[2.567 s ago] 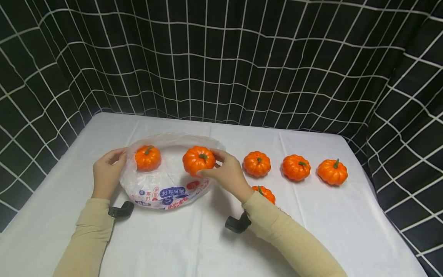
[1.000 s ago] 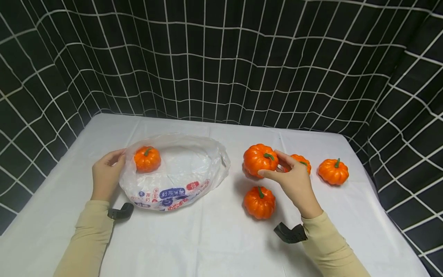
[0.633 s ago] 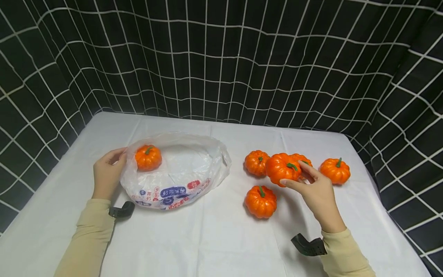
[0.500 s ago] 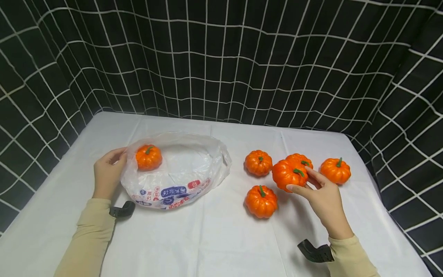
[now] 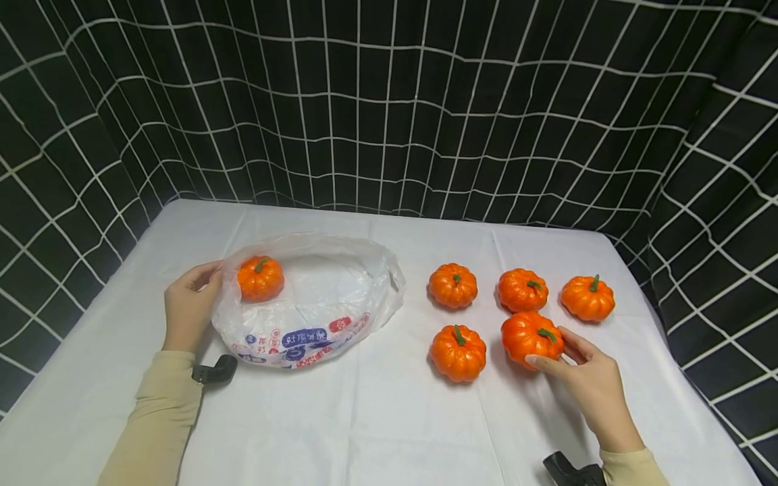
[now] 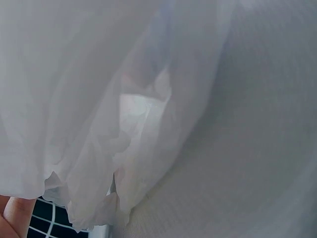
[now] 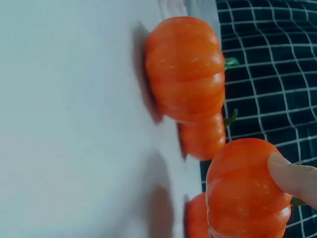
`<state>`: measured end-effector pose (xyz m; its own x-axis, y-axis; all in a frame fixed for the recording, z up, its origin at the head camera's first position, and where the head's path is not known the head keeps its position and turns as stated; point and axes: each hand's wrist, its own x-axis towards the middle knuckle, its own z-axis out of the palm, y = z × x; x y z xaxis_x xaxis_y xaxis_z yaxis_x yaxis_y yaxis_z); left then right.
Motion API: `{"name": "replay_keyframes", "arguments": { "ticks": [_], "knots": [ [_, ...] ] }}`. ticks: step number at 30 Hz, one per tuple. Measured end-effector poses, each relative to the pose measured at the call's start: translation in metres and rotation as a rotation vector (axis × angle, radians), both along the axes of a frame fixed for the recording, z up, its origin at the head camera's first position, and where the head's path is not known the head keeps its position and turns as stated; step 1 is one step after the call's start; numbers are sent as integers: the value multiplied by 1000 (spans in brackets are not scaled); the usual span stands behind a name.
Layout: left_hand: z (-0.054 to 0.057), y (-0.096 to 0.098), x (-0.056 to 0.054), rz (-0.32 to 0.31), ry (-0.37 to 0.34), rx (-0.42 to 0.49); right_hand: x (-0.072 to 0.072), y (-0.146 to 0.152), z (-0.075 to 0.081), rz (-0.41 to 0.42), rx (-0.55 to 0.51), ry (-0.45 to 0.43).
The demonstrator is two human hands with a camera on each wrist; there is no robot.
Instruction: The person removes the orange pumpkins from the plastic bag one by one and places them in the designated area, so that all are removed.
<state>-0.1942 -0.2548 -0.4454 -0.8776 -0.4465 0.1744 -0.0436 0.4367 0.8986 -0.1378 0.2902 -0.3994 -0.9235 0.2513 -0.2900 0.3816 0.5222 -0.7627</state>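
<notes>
At the right in the head view, my right hand [image 5: 592,381] holds a small orange pumpkin [image 5: 530,339] between thumb and fingers. A shadow beneath it in the right wrist view shows that this held pumpkin [image 7: 245,191] is just above the table. My left hand [image 5: 190,304] pinches the left rim of a thin white plastic bag [image 5: 328,283] with blue and red print. The bag lies with its mouth wide, and one pumpkin [image 5: 260,278] sits inside at its left. In the left wrist view the bag's film [image 6: 89,124] covers much of the picture, beside a few fingertips [image 6: 19,213].
Pumpkins stand on the white-covered table [image 5: 389,432] right of the bag: one pumpkin [image 5: 452,286] behind, a near pumpkin [image 5: 458,354], another pumpkin [image 5: 523,290] behind the held one, and a far-right pumpkin [image 5: 587,298]. A black cloth [image 5: 377,101] with white grid lines surrounds the table's back and sides.
My right hand has carried the pumpkin out from over the bag, rightward, then toward the near side and lower. My left hand keeps its place on the bag's rim.
</notes>
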Motion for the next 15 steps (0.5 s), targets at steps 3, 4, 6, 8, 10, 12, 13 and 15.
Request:
{"name": "replay_keyframes", "arguments": {
  "ticks": [3,4,6,8,10,12,13,15],
  "knots": [
    [1,0,-1,4,3,-4,2,3,-4,-13,7,-24],
    [2,0,-1,5,3,-4,3,4,-5,-14,7,-28],
    [2,0,-2,8,3,-6,4,6,-9,-16,6,-39],
    [2,0,-2,5,5,-9,5,8,-13,-18,2,-40],
    [1,0,-1,1,5,-11,6,10,-17,-18,2,-38],
    [0,0,-1,-2,6,-14,6,11,-20,-25,-6,-38],
    [-1,0,-1,-3,5,-14,7,11,-22,-28,-9,-39],
    [-1,-1,-1,-1,1,-11,7,12,-24,-36,-19,-40]
  ]
}}
